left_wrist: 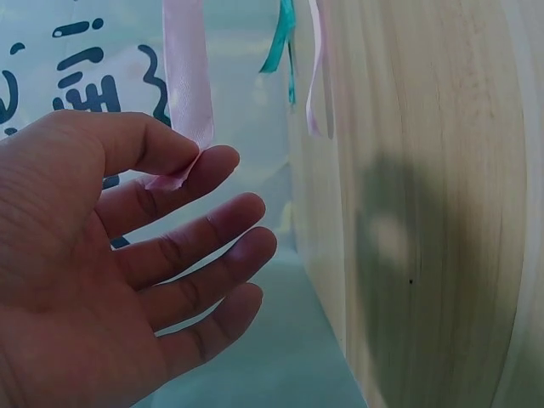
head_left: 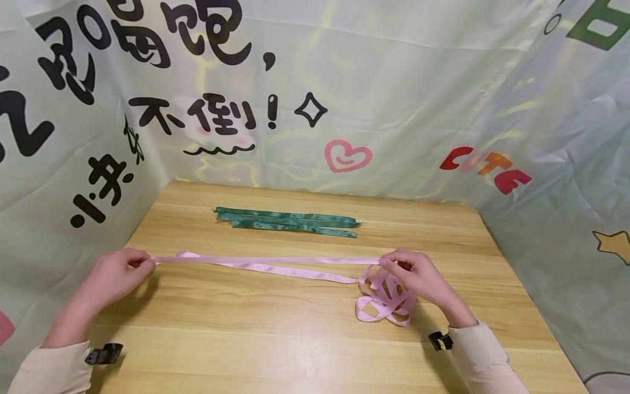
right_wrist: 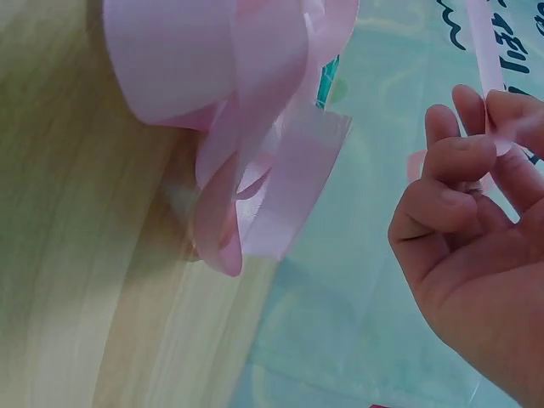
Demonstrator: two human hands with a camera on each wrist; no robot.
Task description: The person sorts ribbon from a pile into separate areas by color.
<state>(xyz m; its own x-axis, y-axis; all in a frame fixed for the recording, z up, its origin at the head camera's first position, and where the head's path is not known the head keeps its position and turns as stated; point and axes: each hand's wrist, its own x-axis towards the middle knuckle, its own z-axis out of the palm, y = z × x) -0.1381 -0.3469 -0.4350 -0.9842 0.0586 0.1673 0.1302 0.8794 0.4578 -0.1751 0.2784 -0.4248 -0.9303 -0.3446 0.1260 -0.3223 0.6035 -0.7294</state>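
A pink ribbon (head_left: 268, 261) is stretched nearly straight from side to side above the wooden table. My left hand (head_left: 115, 273) pinches its left end between thumb and index finger; in the left wrist view a short tip of ribbon (left_wrist: 189, 93) folds out past the pinch, other fingers spread. My right hand (head_left: 415, 271) pinches the strip's right end between thumb and fingers, as the right wrist view also shows. Beneath and beside the right hand lies a loose looped heap of the same pink ribbon (head_left: 379, 301), and another length runs leftward from it.
Several dark green ribbon strips (head_left: 290, 219) lie side by side farther back on the wooden table (head_left: 246, 350). Printed fabric walls (head_left: 394, 98) enclose the table at the back and both sides. A black clip-like device (head_left: 104, 354) is at the left sleeve.
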